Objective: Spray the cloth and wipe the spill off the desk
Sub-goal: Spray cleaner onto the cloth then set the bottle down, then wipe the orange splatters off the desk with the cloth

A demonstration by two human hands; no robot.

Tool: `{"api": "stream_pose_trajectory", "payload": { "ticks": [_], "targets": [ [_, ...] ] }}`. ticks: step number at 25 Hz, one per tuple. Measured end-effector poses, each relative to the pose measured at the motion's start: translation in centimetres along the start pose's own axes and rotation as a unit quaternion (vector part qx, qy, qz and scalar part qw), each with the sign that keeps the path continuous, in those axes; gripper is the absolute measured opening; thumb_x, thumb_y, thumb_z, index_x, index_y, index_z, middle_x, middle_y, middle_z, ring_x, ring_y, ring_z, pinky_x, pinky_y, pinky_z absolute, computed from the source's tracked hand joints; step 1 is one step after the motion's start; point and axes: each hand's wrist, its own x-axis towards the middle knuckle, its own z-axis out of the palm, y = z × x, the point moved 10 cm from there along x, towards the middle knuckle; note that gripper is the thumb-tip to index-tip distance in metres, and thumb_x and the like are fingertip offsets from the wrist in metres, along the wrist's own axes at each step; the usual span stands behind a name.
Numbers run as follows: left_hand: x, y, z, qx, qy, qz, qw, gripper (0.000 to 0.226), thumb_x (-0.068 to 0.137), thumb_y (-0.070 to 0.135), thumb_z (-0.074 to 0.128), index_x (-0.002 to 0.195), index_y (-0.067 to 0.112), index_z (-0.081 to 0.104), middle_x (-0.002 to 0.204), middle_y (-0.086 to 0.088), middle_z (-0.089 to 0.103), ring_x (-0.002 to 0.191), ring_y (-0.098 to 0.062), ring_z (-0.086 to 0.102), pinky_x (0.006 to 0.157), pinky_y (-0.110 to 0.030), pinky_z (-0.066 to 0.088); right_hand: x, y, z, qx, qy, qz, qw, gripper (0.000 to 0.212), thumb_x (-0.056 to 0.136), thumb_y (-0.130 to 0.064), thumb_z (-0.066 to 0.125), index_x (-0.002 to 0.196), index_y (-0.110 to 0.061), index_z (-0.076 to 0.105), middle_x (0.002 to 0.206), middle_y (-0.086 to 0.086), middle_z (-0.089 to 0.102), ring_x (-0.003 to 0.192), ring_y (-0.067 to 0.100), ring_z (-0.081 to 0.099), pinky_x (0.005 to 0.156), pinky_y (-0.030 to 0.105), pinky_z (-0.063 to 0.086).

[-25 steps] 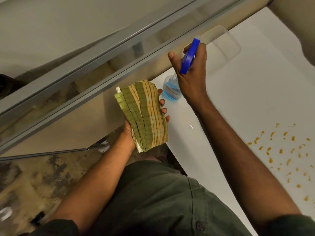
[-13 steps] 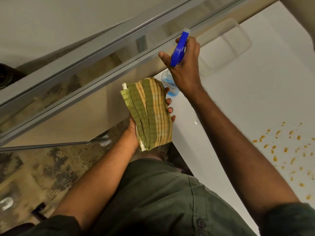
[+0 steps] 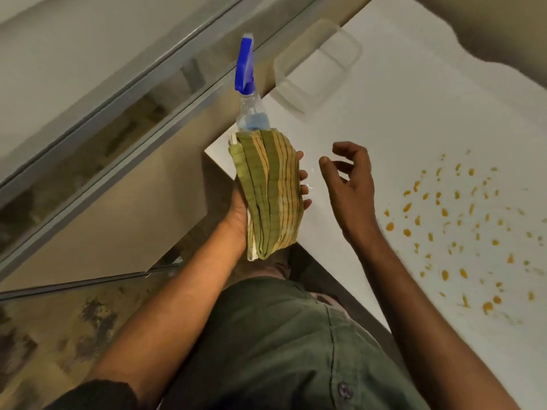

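A folded green and yellow striped cloth [image 3: 270,193] lies in my left hand [image 3: 240,208], which grips it from beneath over the desk's near left corner. A clear spray bottle [image 3: 250,113] with a blue trigger head stands upright on the white desk [image 3: 414,119] just beyond the cloth; its base is hidden behind the cloth. My right hand [image 3: 350,184] hovers over the desk to the right of the cloth, fingers curled apart and holding nothing. Orange spill drops [image 3: 461,229] are scattered across the desk at the right.
A clear plastic container [image 3: 318,65] sits on the desk behind the bottle. A metal-framed glass partition [image 3: 124,93] runs along the left. The desk's front edge passes close to my green shirt [image 3: 281,350]. Patterned floor lies at the lower left.
My right hand has let go of the spray bottle and drawn back toward me, to the right of the cloth. The bottle now stands alone on the desk. My left hand still holds the cloth.
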Motion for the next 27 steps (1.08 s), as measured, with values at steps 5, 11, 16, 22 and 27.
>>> {"api": "stream_pose_trajectory", "payload": {
  "ticks": [5,11,16,22,27],
  "targets": [
    [-0.4,-0.9,9.8,0.079,-0.058,0.068,0.993,0.082,0.093,0.079,0.042,0.141,0.017,0.066,0.123,-0.015,0.067,0.12,-0.035,0.064,0.112,-0.066,0.047,-8.7,0.8,-3.2,0.055,-0.038,0.026,0.997,0.037,0.102,-0.037,0.066,0.135,-0.027,0.054,0.127,-0.018,0.06,0.109,-0.012,0.06,0.081,0.003,0.05],
    [-2.4,-6.7,18.3,0.343,-0.116,0.082,0.929,0.059,0.1,0.063,0.057,0.145,0.025,0.057,0.134,-0.001,0.072,0.12,-0.017,0.074,0.094,-0.037,0.063,-13.1,2.7,-11.1,0.153,0.066,0.064,0.984,0.058,0.099,-0.035,0.071,0.149,-0.023,0.044,0.137,-0.003,0.065,0.115,0.012,0.071,0.084,0.031,0.064],
    [-2.8,-10.4,19.1,0.449,-0.117,0.06,0.884,0.053,0.103,0.063,0.051,0.148,0.034,0.058,0.142,0.005,0.067,0.13,-0.014,0.065,0.101,-0.034,0.056,-15.3,5.9,-17.5,0.249,0.132,0.112,0.953,0.035,0.105,-0.014,0.058,0.141,-0.016,0.056,0.125,0.004,0.075,0.107,0.018,0.077,0.076,0.031,0.064],
    [-1.4,-14.5,16.1,0.291,-0.024,-0.014,0.956,0.068,0.093,0.068,0.065,0.145,0.024,0.062,0.141,-0.008,0.07,0.131,-0.027,0.064,0.108,-0.049,0.053,-16.7,7.5,-22.8,0.412,0.232,0.094,0.876,0.039,0.105,-0.011,0.061,0.143,-0.013,0.053,0.133,0.013,0.071,0.112,0.029,0.075,0.086,0.047,0.067],
    [-2.2,-18.2,18.8,0.106,-0.097,-0.085,0.986,0.059,0.094,0.044,0.074,0.143,0.014,0.063,0.137,-0.019,0.071,0.124,-0.036,0.071,0.11,-0.055,0.053,-17.6,9.2,-24.7,0.514,0.261,0.064,0.815,0.035,0.103,-0.003,0.062,0.135,-0.017,0.059,0.122,0.01,0.075,0.11,0.03,0.076,0.085,0.049,0.066]
  ]
}}
